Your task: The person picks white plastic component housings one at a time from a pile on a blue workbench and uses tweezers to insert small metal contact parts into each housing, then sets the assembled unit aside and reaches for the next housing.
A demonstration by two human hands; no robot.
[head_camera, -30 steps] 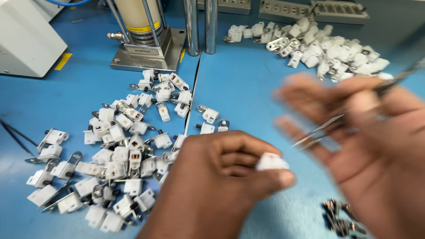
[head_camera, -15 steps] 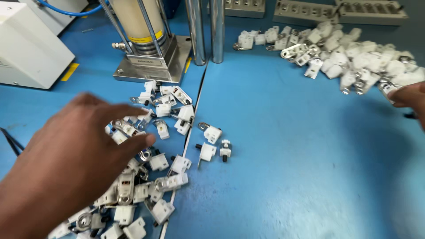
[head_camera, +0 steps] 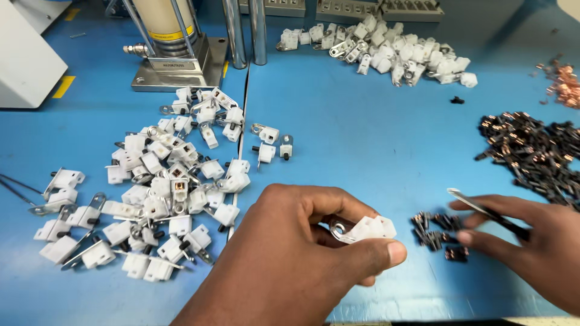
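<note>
My left hand [head_camera: 296, 265] grips a small white plastic part with a metal ring lug [head_camera: 365, 229] between thumb and fingers, low in the middle of the view. My right hand [head_camera: 538, 247] holds metal tweezers [head_camera: 483, 211] at the lower right, their tip pointing left above a small cluster of dark tiny parts [head_camera: 438, 232] on the blue table. The two hands are close but apart.
A heap of white parts with metal lugs [head_camera: 163, 187] lies left. Another white pile [head_camera: 386, 51] sits at the back. A big heap of dark small parts [head_camera: 531, 151] lies right, copper bits [head_camera: 562, 78] beyond. A press base [head_camera: 175, 60] stands at the back left.
My left hand came back from the left heap holding a white part. My right hand returned from the back right to the dark cluster with the tweezers.
</note>
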